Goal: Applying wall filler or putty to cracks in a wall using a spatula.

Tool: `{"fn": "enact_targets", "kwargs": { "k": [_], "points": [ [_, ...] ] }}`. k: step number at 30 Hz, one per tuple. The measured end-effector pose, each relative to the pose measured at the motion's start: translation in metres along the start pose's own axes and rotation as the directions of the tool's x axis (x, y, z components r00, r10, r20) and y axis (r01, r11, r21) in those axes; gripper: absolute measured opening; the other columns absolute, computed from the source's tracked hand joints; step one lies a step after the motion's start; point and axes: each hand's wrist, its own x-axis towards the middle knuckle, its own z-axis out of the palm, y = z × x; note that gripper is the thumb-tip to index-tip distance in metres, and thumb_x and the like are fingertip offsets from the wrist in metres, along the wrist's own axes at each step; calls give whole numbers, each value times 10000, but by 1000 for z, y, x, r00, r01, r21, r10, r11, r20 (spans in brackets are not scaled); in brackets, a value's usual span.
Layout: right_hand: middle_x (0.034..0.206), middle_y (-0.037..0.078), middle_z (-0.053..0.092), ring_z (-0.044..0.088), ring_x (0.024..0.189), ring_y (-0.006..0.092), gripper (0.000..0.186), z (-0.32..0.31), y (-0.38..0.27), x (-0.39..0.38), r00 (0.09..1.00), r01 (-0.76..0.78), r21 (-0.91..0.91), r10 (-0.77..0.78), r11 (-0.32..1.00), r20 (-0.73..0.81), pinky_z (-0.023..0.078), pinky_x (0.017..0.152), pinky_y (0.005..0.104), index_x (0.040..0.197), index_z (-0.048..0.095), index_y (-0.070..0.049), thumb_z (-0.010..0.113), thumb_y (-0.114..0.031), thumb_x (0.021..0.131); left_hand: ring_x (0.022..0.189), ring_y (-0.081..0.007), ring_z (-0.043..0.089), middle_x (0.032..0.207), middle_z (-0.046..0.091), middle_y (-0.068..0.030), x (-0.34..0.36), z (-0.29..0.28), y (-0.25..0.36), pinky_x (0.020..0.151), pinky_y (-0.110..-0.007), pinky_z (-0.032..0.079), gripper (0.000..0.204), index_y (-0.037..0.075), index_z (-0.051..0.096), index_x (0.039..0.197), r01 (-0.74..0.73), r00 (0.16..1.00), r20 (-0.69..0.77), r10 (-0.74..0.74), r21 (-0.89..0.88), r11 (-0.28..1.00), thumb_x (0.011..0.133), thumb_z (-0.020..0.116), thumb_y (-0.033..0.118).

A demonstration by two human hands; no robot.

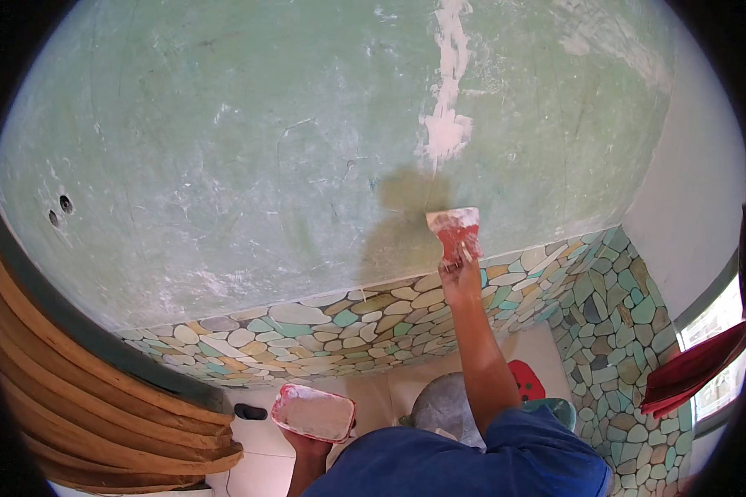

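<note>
My right hand is closed around a red putty knife, whose broad, white-smeared edge faces up against or close to the green wall; I cannot tell if it touches. Above the blade, a thin crack runs up to a pale, uneven strip of putty. Low on the left, my left hand grips a red rectangular tub from beneath. Whitish putty fills the tub and coats its rim. The fingers under the tub are mostly hidden.
Multicoloured stone cladding covers the lower wall and the right corner. Behind my right arm stand a grey rounded container, a red spotted object and a green basin. An orange-brown curtain hangs left, a dark red cloth right. Something black lies on the floor.
</note>
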Motion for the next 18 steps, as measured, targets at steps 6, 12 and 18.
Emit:
{"fn": "enact_targets", "kwargs": {
  "k": [6, 12, 18],
  "points": [
    [1023, 20, 656, 626, 865, 134, 234, -7, 2, -99, 987, -136, -257, 154, 957, 50, 508, 688, 286, 1168, 577, -102, 606, -64, 938, 995, -258, 615, 1037, 605, -11, 43, -71, -6, 877, -472, 501, 391, 208, 573, 1062, -32, 942, 255, 220, -582, 813, 983, 361, 528],
    [1036, 66, 680, 637, 892, 141, 167, -9, -16, -180, 873, 245, -771, 213, 587, 440, 517, 798, 297, 1067, 649, 6, 641, 2, 901, 1202, -314, 544, 1286, 575, -105, 40, 16, -13, 1032, -505, 414, 713, 121, 490, 1363, 15, 982, 187, -11, -22, 1000, 930, 270, 642],
    [938, 118, 708, 664, 791, 179, 167, 8, -17, -212, 716, 551, -812, 389, 193, 579, 510, 727, 289, 1018, 685, 21, 684, -11, 854, 1248, -359, 500, 1377, 522, -132, 32, 55, -22, 1066, -542, 366, 762, 138, 485, 1381, 63, 985, 161, -67, 31, 998, 903, 292, 698]
  ]
}}
